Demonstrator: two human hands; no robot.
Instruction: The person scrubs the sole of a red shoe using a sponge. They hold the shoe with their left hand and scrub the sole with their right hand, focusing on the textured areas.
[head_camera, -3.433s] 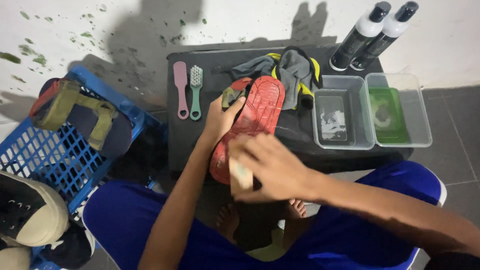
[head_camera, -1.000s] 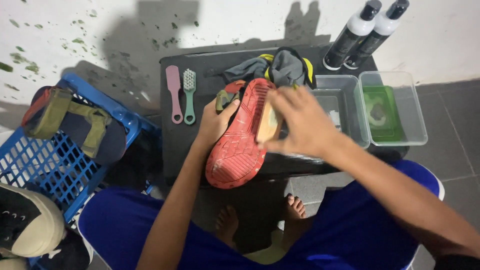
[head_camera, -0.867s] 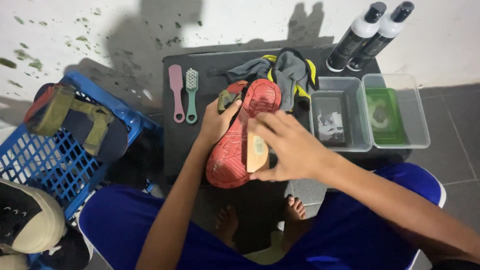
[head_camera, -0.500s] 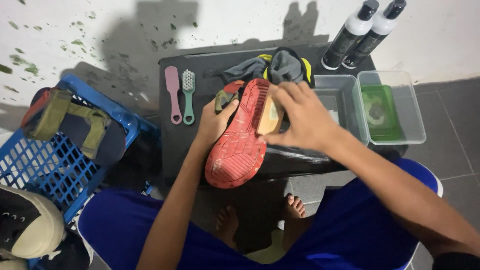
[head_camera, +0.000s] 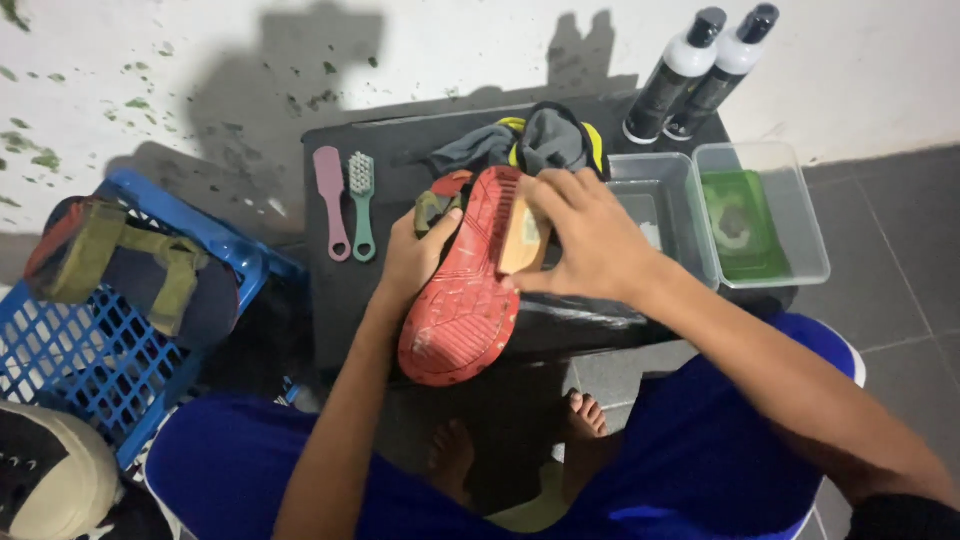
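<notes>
I see my left hand (head_camera: 415, 262) closed around the side of a red-soled shoe (head_camera: 468, 290), sole up, tilted over the near edge of the dark desk (head_camera: 400, 160); my right hand (head_camera: 590, 235) has its fingers (head_camera: 545, 190) clamped on a pale wooden brush (head_camera: 523, 238) pressed to the sole, bristles hidden, so probably face down; the shoe looks light, its rubber sole stiffish and likely wet-slick, best gripped at the midfoot; two clear tubs (head_camera: 720, 215) sit just right.
</notes>
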